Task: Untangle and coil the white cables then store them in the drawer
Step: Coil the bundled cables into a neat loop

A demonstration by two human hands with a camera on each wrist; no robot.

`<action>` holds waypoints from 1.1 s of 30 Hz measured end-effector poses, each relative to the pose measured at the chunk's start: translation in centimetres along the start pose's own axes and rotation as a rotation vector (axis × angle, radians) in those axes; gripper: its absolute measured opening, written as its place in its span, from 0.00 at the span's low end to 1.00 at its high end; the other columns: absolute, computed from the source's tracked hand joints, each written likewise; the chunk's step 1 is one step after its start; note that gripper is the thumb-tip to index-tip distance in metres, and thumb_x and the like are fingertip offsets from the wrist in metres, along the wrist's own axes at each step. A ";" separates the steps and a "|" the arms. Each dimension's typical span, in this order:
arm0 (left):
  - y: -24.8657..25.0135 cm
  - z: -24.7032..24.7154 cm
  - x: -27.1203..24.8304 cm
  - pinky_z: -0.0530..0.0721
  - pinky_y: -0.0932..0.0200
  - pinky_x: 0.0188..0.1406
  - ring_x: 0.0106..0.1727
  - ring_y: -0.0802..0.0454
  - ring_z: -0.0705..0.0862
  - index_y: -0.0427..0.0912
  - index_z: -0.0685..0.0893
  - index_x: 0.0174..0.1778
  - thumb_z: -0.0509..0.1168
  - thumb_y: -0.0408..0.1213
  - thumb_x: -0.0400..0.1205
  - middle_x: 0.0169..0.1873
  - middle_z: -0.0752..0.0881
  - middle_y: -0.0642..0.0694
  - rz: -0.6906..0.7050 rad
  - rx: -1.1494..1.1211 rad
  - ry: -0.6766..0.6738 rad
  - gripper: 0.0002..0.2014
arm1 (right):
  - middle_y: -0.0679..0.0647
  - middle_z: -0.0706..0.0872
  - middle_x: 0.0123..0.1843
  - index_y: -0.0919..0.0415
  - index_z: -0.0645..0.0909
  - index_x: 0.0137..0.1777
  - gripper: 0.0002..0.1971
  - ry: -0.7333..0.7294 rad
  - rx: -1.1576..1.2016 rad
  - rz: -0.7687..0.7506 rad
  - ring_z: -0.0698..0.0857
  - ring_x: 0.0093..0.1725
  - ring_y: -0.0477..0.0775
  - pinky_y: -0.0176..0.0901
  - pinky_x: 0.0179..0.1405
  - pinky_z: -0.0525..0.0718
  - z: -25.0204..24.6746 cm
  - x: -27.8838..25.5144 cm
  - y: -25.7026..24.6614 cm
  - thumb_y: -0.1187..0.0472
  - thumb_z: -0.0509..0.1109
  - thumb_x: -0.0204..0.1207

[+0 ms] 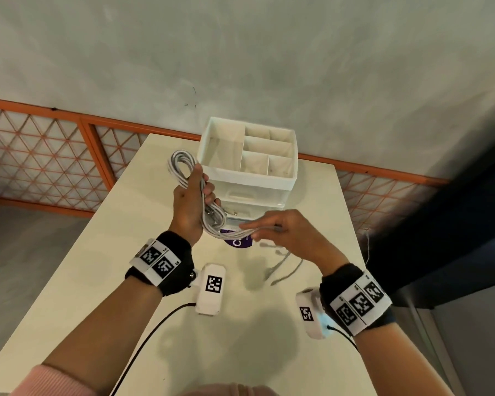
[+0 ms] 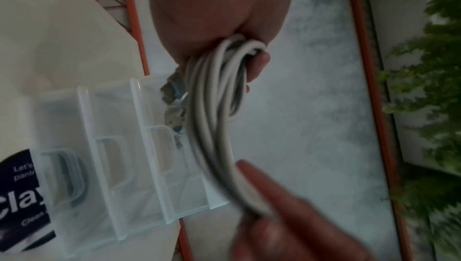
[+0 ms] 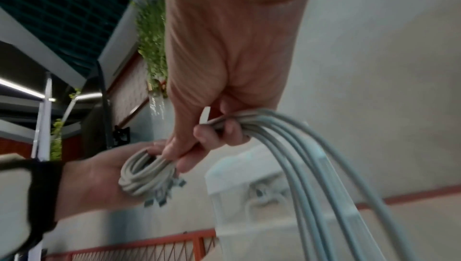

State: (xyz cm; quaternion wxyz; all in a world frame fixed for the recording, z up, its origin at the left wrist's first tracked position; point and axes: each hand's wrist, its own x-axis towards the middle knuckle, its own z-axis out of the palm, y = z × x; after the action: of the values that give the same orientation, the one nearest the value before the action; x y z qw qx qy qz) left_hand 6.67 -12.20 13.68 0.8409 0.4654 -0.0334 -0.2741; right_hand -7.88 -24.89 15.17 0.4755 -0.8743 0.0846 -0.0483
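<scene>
My left hand (image 1: 193, 201) grips a coil of white cables (image 1: 181, 167) and holds it upright above the table, just left of the white drawer unit (image 1: 249, 167). In the left wrist view the coil (image 2: 214, 119) loops from the palm, with metal plugs beside it. My right hand (image 1: 277, 228) pinches several loose strands (image 1: 240, 232) of the same bundle in front of the drawers. From the right wrist the strands (image 3: 312, 156) run from my fingers (image 3: 217, 133) down to the right. Loose cable ends (image 1: 280, 264) trail onto the table.
The drawer unit has open top compartments (image 1: 266, 155) and clear drawers (image 2: 119, 166) below, with a purple label (image 1: 237, 242) at its front. The cream table (image 1: 97, 281) ends at an orange lattice railing (image 1: 40, 155). A dark wall (image 1: 455, 224) stands to the right.
</scene>
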 end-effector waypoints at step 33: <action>-0.1 1.3 -3.6 0.77 0.63 0.22 0.17 0.48 0.77 0.36 0.80 0.27 0.58 0.47 0.85 0.17 0.81 0.43 -0.071 0.818 -0.574 0.24 | 0.53 0.78 0.34 0.61 0.72 0.44 0.32 0.157 -0.321 -0.143 0.74 0.33 0.51 0.39 0.31 0.74 -1.2 0.6 -2.7 0.46 0.87 0.51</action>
State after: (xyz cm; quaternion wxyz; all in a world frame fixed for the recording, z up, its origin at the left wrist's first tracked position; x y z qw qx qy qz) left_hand 3.16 -11.42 15.04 0.5367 0.6634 -0.3525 -0.3841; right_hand -7.16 -24.55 18.09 0.3172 -0.9363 0.0657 -0.1358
